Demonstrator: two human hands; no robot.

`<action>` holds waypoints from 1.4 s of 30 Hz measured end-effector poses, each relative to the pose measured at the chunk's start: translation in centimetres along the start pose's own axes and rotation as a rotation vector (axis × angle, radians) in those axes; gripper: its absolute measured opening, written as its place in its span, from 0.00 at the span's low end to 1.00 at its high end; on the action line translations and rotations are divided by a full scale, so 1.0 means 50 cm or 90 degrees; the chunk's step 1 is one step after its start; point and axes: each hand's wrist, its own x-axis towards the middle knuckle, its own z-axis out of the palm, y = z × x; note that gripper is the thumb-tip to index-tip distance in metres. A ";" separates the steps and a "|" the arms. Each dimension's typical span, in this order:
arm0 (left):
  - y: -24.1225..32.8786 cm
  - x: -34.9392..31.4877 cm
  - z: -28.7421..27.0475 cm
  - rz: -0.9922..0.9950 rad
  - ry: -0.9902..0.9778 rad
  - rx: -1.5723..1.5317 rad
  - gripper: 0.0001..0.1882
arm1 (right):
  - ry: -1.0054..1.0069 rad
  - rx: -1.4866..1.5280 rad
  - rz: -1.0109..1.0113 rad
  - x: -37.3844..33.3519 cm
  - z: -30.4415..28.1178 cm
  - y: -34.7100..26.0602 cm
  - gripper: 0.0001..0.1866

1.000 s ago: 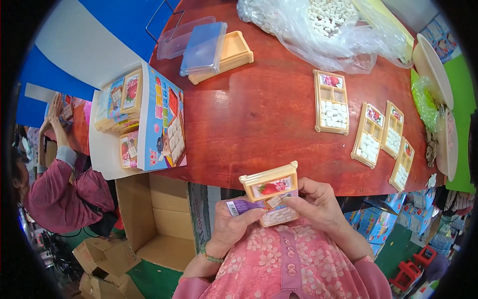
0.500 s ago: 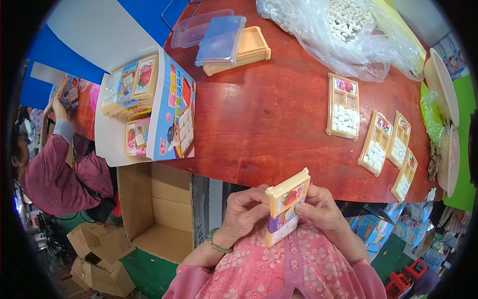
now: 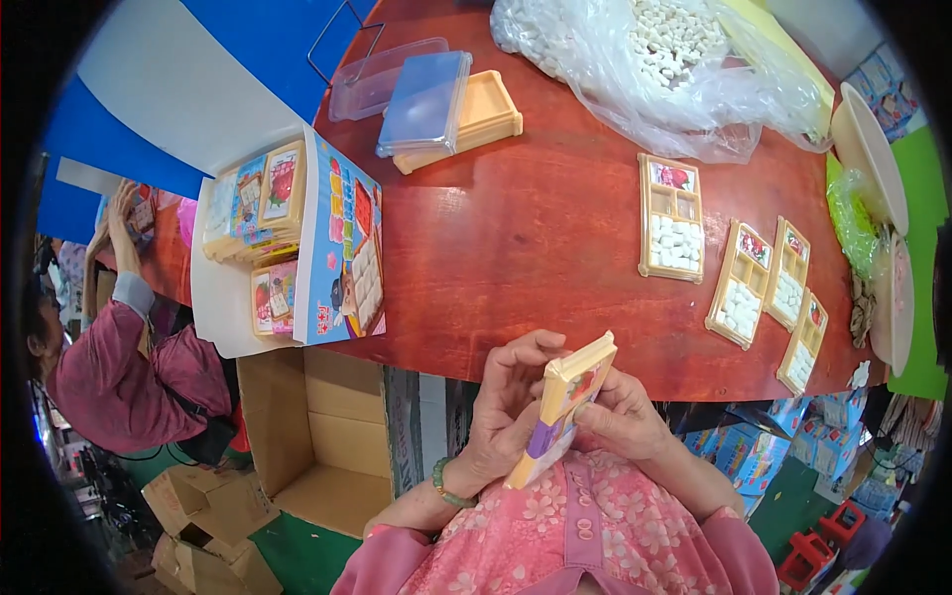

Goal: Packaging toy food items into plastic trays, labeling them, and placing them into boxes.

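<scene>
Held in front of my chest is a cream plastic candy tray (image 3: 580,367) with a strawberry picture and a purple band around its middle. It stands tilted, its narrow side toward me. My right hand (image 3: 629,415) grips its right side, thumb against the face near the band. My left hand (image 3: 504,402) rests at its left side, thumb and palm by the edge, with the upper fingers bent and lifted off a little. A bead bracelet (image 3: 446,486) circles my left wrist. What the left fingertips touch is partly hidden.
On the red table (image 3: 476,258) several filled trays (image 3: 670,243) lie right, below a clear bag of white pieces (image 3: 684,50). A display carton (image 3: 342,238) holding packed trays stands left; lids (image 3: 421,104) lie behind. An open cardboard box (image 3: 317,416) sits below. Another person (image 3: 119,367) works at far left.
My left fingers have loosened and risen from the tray's upper left edge. The tray has turned more edge-on. My right hand keeps its hold, and the view has shifted slightly.
</scene>
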 end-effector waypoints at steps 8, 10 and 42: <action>-0.003 0.006 -0.007 -0.002 0.015 0.042 0.14 | -0.033 0.079 -0.062 0.006 -0.005 0.014 0.21; -0.004 0.010 -0.009 0.030 -0.012 0.040 0.08 | -0.013 0.080 -0.062 0.007 -0.005 0.011 0.21; 0.052 0.070 0.024 0.019 0.061 0.402 0.20 | 0.157 -0.432 -0.184 0.048 0.005 -0.104 0.16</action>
